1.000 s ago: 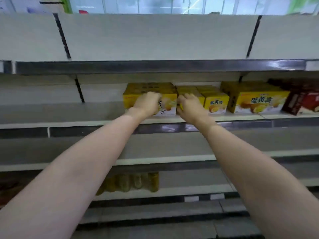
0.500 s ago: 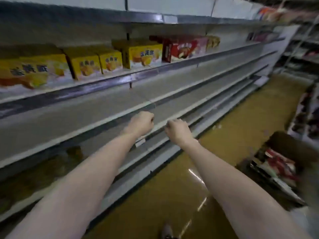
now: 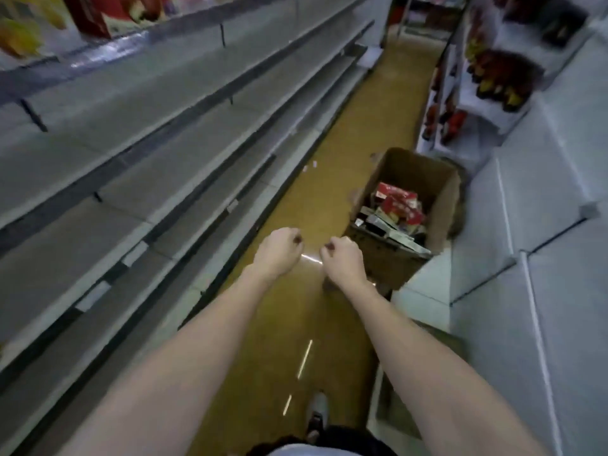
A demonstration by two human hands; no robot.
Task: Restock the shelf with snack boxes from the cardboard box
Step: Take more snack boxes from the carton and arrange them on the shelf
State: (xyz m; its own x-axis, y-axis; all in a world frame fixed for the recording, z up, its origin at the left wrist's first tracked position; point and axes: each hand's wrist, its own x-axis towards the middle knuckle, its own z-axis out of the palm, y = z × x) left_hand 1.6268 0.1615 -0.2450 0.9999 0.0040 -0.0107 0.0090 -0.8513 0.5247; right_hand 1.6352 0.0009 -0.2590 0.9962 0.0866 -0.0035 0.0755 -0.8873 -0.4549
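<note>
An open cardboard box (image 3: 442,205) stands on the aisle floor ahead to the right, with red snack boxes (image 3: 399,202) lying inside it. My left hand (image 3: 278,250) and my right hand (image 3: 342,258) hover side by side over the floor just short of the cardboard box, fingers loosely curled, holding nothing. The long grey shelf (image 3: 138,133) runs along the left; yellow and red snack boxes (image 3: 98,11) stand on its upper level at the top left.
The yellow-brown floor (image 3: 296,324) forms a narrow aisle. White shelving (image 3: 526,225) lines the right side, with dark bottles (image 3: 500,77) on racks farther back. My shoe (image 3: 317,413) shows at the bottom.
My view has swung from the shelf to the aisle and the cardboard box. Both hands left the yellow boxes on the shelf and dropped, with nothing in them, toward the cardboard box.
</note>
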